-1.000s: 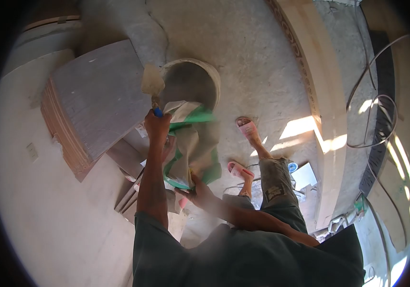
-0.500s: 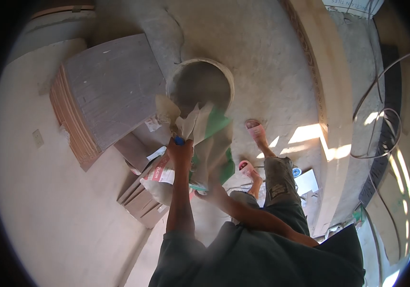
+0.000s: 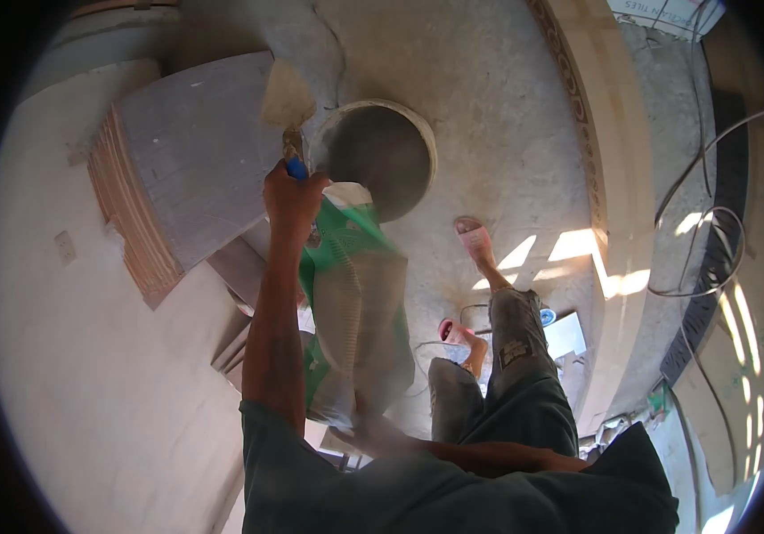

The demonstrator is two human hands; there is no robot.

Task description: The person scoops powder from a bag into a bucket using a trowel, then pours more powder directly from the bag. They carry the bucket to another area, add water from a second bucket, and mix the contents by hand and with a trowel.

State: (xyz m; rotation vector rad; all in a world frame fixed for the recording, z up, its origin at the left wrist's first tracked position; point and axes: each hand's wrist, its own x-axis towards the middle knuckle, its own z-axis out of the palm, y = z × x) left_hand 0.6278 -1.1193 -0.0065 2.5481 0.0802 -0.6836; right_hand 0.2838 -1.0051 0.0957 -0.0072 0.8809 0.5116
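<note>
My left hand [image 3: 293, 200] is closed around the blue handle of a trowel [image 3: 288, 96] and also touches the upper edge of a green and beige woven sack [image 3: 360, 303]. The trowel's broad, dusty blade points away from me. Beside it, the sack's mouth rests at the near rim of a round bucket [image 3: 434, 165], whose inside looks grey and hazy. At the sack's lower end, my right hand [image 3: 364, 433] grips the material close to my body; its fingers are blurred and partly hidden.
Stacked grey-faced boards [image 3: 204, 151] lean at the left by a pale wall [image 3: 88, 356]. My feet in pink slippers [image 3: 473, 235] stand right of the sack. A long beige panel [image 3: 618, 178] and a looped cable [image 3: 743, 245] lie farther right. A tile box [image 3: 667, 13] is at top right.
The sack has tipped up and stretched out, its lower end drawn back toward my body. My left hand has moved forward and left, with the trowel blade now fully in sight.
</note>
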